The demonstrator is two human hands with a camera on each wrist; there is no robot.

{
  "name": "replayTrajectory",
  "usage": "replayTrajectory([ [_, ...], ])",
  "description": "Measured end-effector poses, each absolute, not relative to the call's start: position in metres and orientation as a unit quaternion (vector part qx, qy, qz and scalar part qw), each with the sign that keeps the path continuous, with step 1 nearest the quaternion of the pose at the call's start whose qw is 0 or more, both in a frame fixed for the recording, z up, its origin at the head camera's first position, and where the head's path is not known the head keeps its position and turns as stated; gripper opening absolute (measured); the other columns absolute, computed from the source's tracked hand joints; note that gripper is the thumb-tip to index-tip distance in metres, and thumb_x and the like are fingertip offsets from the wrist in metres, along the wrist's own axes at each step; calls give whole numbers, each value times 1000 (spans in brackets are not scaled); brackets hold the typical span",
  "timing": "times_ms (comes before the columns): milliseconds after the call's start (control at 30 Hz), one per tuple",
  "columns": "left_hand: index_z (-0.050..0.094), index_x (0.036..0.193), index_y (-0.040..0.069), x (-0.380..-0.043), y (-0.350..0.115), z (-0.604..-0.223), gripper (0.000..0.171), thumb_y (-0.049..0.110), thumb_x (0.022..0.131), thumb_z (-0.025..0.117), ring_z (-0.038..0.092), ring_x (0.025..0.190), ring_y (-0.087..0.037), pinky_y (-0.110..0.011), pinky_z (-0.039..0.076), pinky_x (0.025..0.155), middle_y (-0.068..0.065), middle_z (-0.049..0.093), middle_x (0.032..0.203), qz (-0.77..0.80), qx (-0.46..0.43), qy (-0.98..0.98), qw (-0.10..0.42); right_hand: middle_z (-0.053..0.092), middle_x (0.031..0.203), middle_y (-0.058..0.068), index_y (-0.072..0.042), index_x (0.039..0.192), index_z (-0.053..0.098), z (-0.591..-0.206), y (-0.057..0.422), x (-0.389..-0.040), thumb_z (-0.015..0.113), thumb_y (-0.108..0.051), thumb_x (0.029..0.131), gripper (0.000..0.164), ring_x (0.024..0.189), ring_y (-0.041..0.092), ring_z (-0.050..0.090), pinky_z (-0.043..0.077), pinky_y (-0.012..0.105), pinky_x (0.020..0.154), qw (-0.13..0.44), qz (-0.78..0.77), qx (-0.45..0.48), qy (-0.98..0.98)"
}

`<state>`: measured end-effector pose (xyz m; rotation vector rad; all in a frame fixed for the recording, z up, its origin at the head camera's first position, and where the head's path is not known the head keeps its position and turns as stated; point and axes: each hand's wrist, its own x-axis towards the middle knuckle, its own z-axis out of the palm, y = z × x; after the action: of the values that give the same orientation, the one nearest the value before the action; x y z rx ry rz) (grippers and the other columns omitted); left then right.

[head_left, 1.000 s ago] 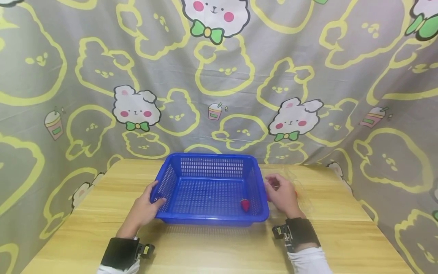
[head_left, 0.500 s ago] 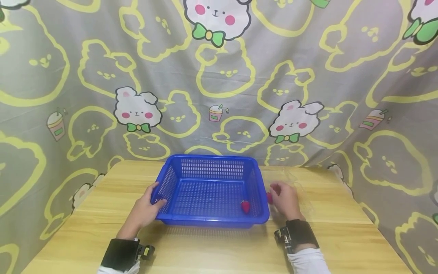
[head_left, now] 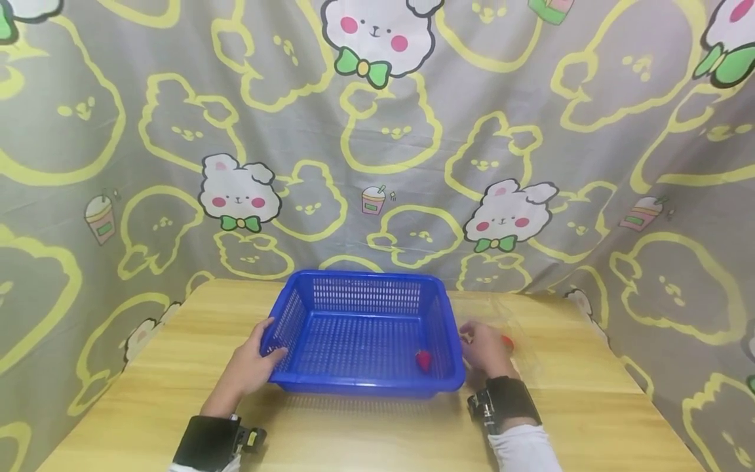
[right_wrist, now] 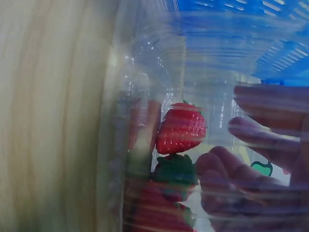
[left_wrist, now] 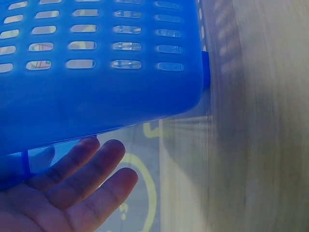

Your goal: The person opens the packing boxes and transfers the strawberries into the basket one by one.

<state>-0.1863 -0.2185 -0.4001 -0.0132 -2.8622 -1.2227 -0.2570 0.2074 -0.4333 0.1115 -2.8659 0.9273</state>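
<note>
A blue plastic basket (head_left: 366, 390) with slotted walls stands on the table, holding one red strawberry (head_left: 423, 360) near its right front corner. My left hand (head_left: 250, 364) grips the basket's left rim, thumb over the edge and fingers outside it. To the right of the basket, my right hand (head_left: 486, 347) is inside a clear plastic container (right_wrist: 222, 67). Its bent fingers lie beside the green leaves of a strawberry (right_wrist: 176, 174); no fruit shows between them. Another strawberry (right_wrist: 182, 128) lies just beyond. The hand hides most of the container's contents in the head view.
The wooden table (head_left: 354, 439) reaches back to a grey curtain (head_left: 407, 183) with yellow cartoon outlines, which also hangs at both sides. A red piece (head_left: 507, 342) shows beside my right wrist. Black bands (head_left: 512, 401) with small cameras circle both wrists.
My right hand has moved slightly back, then lower and nearer the body within the clear container. The left hand and the basket keep their places. The head view has tilted up slightly.
</note>
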Motion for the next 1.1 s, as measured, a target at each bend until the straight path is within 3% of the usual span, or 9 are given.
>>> replayTrajectory([
  [300, 14, 148, 3, -179, -219, -404, 65, 19, 97, 51, 38, 121, -59, -73, 34, 95, -42, 34, 140, -387, 3, -922, 10, 65, 81, 14, 1, 93, 65, -440, 200, -256, 66, -2, 73, 21, 74, 28, 60, 53, 46, 68, 36, 300, 29, -953],
  [500, 14, 149, 5, -183, -215, -403, 64, 20, 97, 50, 36, 123, -58, -73, 33, 96, -40, 33, 141, -395, 5, -918, 12, 67, 85, 16, 3, 102, 64, -435, 203, -261, 67, -3, 75, 28, 79, 31, 62, 53, 51, 75, 20, 304, 25, -952],
  [633, 14, 149, 5, -186, -214, -402, 64, 19, 97, 50, 36, 123, -58, -73, 33, 97, -40, 33, 141, -398, 5, -917, 12, 67, 90, 18, 1, 96, 64, -431, 206, -262, 67, -4, 75, 22, 84, 33, 62, 52, 53, 77, 14, 301, 30, -953],
  [867, 15, 148, 4, -186, -214, -401, 64, 19, 97, 51, 38, 122, -58, -73, 34, 97, -42, 34, 139, -395, 1, -919, 15, 61, 76, 10, -6, 82, 60, -430, 207, -258, 67, -2, 73, 12, 72, 27, 58, 50, 44, 64, -10, 305, 23, -952],
  [1100, 14, 148, 3, -186, -217, -399, 65, 19, 97, 51, 39, 120, -58, -72, 35, 95, -43, 35, 138, -392, 0, -920, 13, 61, 76, 8, -7, 82, 60, -431, 202, -258, 70, -5, 75, 12, 73, 25, 58, 51, 43, 66, -5, 315, 25, -949],
])
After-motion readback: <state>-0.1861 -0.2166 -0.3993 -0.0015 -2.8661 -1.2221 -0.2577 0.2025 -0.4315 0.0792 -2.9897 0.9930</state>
